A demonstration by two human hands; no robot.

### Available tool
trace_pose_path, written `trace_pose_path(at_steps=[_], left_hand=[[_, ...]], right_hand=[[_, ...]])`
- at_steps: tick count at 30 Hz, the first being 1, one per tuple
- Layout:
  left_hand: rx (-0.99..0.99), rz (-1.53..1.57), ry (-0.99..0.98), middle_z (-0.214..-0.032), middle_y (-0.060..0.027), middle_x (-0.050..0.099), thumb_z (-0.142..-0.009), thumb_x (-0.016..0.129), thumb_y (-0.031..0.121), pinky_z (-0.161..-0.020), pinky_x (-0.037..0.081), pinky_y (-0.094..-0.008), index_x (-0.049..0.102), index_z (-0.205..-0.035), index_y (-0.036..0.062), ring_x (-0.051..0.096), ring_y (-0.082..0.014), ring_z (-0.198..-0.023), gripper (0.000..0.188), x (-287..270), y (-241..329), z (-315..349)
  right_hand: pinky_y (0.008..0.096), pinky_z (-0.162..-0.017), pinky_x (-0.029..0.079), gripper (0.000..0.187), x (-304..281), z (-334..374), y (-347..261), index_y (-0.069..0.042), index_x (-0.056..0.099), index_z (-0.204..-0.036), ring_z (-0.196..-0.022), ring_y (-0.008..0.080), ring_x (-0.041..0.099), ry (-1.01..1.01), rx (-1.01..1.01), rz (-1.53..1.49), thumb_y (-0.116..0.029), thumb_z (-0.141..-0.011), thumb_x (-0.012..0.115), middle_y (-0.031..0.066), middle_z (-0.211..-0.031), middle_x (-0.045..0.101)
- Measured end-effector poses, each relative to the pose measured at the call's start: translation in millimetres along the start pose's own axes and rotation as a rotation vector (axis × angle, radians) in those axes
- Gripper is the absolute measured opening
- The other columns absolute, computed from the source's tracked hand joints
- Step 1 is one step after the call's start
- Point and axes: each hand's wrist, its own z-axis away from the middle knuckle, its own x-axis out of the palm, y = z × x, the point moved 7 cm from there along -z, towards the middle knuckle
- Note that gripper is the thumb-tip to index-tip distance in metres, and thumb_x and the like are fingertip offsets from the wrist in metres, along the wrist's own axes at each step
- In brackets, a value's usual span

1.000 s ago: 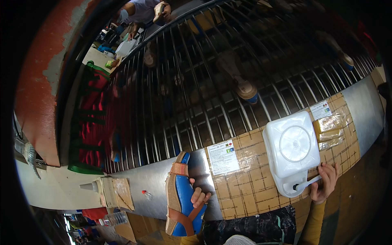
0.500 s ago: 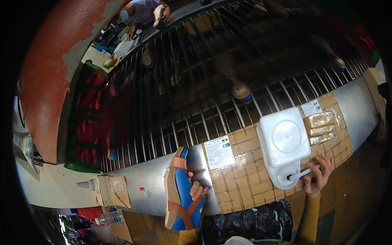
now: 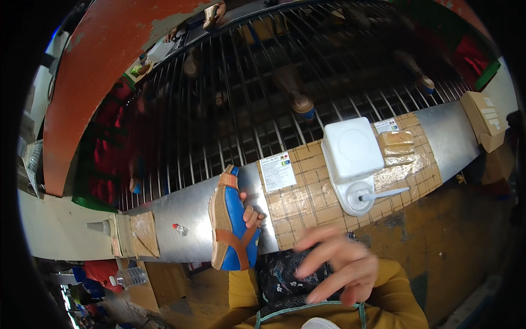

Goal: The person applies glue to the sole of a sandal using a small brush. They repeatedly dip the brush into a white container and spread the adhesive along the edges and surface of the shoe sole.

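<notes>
one blue sandal (image 3: 234, 215) in left fingers (image 3: 251, 216)

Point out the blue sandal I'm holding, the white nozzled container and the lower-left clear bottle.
Blue sandal (image 3: 235, 209), head view: its blue surface.
White nozzled container (image 3: 354, 147), head view: its upper face.
Clear bottle (image 3: 131, 277), head view: its transparent body.

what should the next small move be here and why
Probably bring the right hand left toward the blue sandal to help steady or turn it. The left hand alone grips the sandal by its edge, while the right looks empty, fingers spread, just to the sandal's right and clear of the white container.
</notes>
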Motion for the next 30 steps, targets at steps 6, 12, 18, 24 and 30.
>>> trace_pose_path(at_steps=[6, 12, 18, 24, 30], left_hand=[[-0.022, 0.051, -0.009, -0.092, -0.0096, 0.056, -0.096, 0.038, 0.056, -0.104, 0.034, -0.0437, 0.031, -0.147, 0.0043, 0.055, -0.0215, -0.085, 0.073, -9, -1, 2], [-0.119, -0.112, 0.058, -0.087, -0.0032, 0.054, -0.098, 0.041, 0.046, -0.096, 0.038, -0.0420, 0.042, -0.143, 0.0130, 0.052, -0.0173, -0.079, 0.056, -13, 1, -11], [-0.101, -0.144, 0.097, -0.084, -0.0021, 0.054, -0.100, 0.041, 0.040, -0.096, 0.039, -0.0398, 0.044, -0.141, 0.0129, 0.052, -0.0158, -0.078, 0.050, -5, 8, -4], [-0.083, -0.077, 0.083, -0.089, -0.0040, 0.057, -0.099, 0.038, 0.049, -0.099, 0.035, -0.0396, 0.042, -0.143, 0.0115, 0.054, -0.0174, -0.083, 0.058, -13, 6, -1], [-0.020, -0.012, 0.066, -0.089, -0.0066, 0.054, -0.095, 0.041, 0.056, -0.097, 0.038, -0.0417, 0.035, -0.144, 0.0052, 0.054, -0.0184, -0.081, 0.071, -16, 4, 3]], right_hand=[[0.0481, -0.094, 0.043, 0.021, 55, -25, -3, -0.002, 0.065, -0.105, -0.104, 0.0292, 0.055, -0.053, -0.135, -0.502, -0.020, -0.093, 0.063, 0.0134, -0.109, 0.062], [0.0538, -0.104, 0.029, 0.003, 58, -38, -30, -0.005, 0.068, -0.082, -0.109, 0.0384, 0.055, 0.014, -0.030, -0.301, -0.007, -0.084, 0.067, 0.0203, -0.104, 0.062], [0.0542, -0.103, 0.030, 0.011, 73, -28, -34, -0.006, 0.067, -0.079, -0.108, 0.0387, 0.056, -0.028, 0.012, -0.426, -0.008, -0.089, 0.062, 0.0200, -0.112, 0.059], [0.0498, -0.089, 0.040, 0.019, 67, -26, -54, -0.009, 0.061, -0.078, -0.107, 0.0360, 0.054, -0.164, -0.315, -0.106, -0.022, -0.091, 0.064, 0.0176, -0.116, 0.057], [0.0442, -0.086, 0.046, 0.021, -32, 11, -42, -0.006, 0.068, -0.073, -0.084, 0.0252, 0.066, -0.045, 0.087, 0.745, -0.020, -0.088, 0.067, 0.0079, -0.080, 0.069]])
